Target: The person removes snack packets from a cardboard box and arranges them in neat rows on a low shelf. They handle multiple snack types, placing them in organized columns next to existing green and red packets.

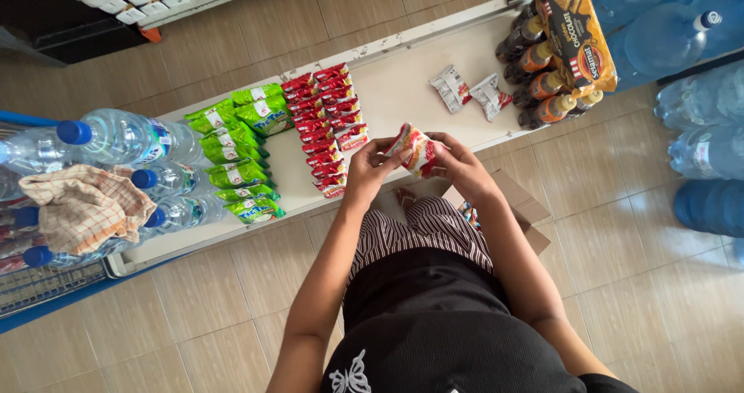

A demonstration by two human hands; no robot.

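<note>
Over the low white shelf [403, 91], in the head view, I see my left hand [370, 164] and right hand [457, 160] both closed around one small snack packet [415, 149], crinkly foil in red, white and yellow, pinched by the fingertips from either side and held just above the shelf's front edge. The shelf top is smooth and pale, with a long straight lip. On it stands a tidy column of glossy red packets [325, 125], and beside that a row of puffy green packets [236, 149], each overlapping the next. Farther along, two loose silver-and-red packets [471, 92] lie flat and apart from the rest, so the stretch between the red column and those two is bare and gives room for the hands. Dark bottles with orange caps [542, 67] crowd the right end, with a shiny yellow biscuit pack [575, 29] lying across them. Clear plastic water bottles with blue caps [116, 141] lie to the left, a checked cloth [85, 207] draped over them. An open cardboard box [515, 207] sits on the tiled floor [651, 284] under my right forearm.
</note>
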